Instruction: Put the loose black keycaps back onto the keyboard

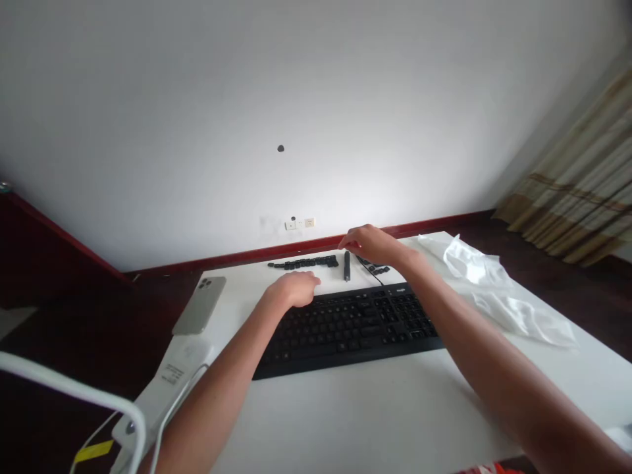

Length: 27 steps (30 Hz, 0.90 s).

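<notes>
A black keyboard (320,352) lies across the white table, its cable running off the back edge. My left hand (297,288) is at the keyboard's upper left edge, fingers curled and pressed together; whatever they may hold is hidden. Beyond it, loose black keycaps (311,263) form a row. My right hand (369,242) hovers past the keyboard, its fingers bent downward and apart from the thumb, near the right end of that row. Below it stands or lies a short black cylindrical tool (347,266) with a small tip. More loose keycaps (379,269) are partly hidden by my right forearm.
At the left edge of the table (355,415) lie a phone (201,306) and a white labelled device (172,375) with cords. A white curved tube (74,388) crosses the lower left. Crumpled clear plastic bags (518,316) lie right. The wall (197,164) rises behind.
</notes>
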Each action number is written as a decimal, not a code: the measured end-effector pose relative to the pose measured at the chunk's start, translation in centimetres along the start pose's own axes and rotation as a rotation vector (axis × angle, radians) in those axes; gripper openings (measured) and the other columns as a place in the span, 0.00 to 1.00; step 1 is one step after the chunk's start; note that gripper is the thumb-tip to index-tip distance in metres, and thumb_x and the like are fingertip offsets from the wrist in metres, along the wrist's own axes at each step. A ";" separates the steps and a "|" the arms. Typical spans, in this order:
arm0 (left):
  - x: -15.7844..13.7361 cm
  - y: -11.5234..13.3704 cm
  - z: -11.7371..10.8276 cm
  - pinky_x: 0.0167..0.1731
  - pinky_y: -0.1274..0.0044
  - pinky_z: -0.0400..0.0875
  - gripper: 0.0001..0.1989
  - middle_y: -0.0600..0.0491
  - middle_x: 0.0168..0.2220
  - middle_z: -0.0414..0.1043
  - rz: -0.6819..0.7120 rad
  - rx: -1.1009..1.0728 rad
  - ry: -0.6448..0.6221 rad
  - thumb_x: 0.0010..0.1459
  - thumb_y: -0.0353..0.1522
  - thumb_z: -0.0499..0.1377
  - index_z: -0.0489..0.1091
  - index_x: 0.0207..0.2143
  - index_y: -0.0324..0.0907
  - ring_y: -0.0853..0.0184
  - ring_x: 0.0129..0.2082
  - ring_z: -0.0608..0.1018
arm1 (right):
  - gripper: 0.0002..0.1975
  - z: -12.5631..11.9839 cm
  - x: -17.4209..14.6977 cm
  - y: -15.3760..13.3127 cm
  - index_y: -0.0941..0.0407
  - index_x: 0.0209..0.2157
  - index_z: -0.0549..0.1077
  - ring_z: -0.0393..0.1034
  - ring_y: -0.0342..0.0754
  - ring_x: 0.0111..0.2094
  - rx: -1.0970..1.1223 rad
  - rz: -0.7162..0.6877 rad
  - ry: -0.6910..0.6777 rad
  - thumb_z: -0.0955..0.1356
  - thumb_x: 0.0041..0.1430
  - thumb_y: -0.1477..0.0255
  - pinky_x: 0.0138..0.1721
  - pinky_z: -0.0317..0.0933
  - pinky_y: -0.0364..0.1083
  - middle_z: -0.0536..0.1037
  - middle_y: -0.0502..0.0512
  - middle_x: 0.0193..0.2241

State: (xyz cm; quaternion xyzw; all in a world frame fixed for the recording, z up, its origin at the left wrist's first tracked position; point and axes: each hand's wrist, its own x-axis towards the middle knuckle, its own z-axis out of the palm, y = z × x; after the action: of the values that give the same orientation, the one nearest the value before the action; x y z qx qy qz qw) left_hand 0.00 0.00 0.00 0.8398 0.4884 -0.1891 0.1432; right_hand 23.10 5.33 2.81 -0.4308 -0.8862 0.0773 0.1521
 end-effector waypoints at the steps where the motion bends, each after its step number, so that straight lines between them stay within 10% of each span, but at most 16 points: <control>1: 0.2 -0.2 0.1 0.58 0.67 0.69 0.25 0.46 0.67 0.66 0.005 -0.002 0.012 0.64 0.30 0.52 0.68 0.63 0.47 0.54 0.60 0.75 | 0.18 1.5 0.4 1.0 0.53 0.44 0.84 0.78 0.50 0.41 0.000 -0.006 -0.025 0.65 0.63 0.79 0.45 0.67 0.46 0.85 0.55 0.42; 11: 1.1 -1.1 1.2 0.60 0.72 0.67 0.25 0.45 0.63 0.68 0.057 -0.026 0.079 0.65 0.29 0.50 0.70 0.62 0.43 0.58 0.59 0.75 | 0.15 8.3 2.0 2.5 0.53 0.43 0.85 0.79 0.50 0.44 -0.014 -0.045 -0.044 0.67 0.62 0.79 0.47 0.67 0.43 0.85 0.55 0.44; 27: 1.0 -1.5 1.4 0.56 0.71 0.69 0.24 0.46 0.60 0.71 0.090 0.006 0.077 0.63 0.34 0.53 0.70 0.61 0.46 0.57 0.56 0.77 | 0.12 7.4 1.7 1.5 0.52 0.40 0.85 0.79 0.51 0.40 -0.046 -0.023 -0.181 0.70 0.58 0.77 0.41 0.66 0.42 0.86 0.54 0.38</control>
State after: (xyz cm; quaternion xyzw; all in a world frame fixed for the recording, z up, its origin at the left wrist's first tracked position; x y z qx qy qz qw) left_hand -1.13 0.90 -1.78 0.8679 0.4548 -0.1516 0.1301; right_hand 20.75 7.50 -4.19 -0.4151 -0.9028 0.0937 0.0624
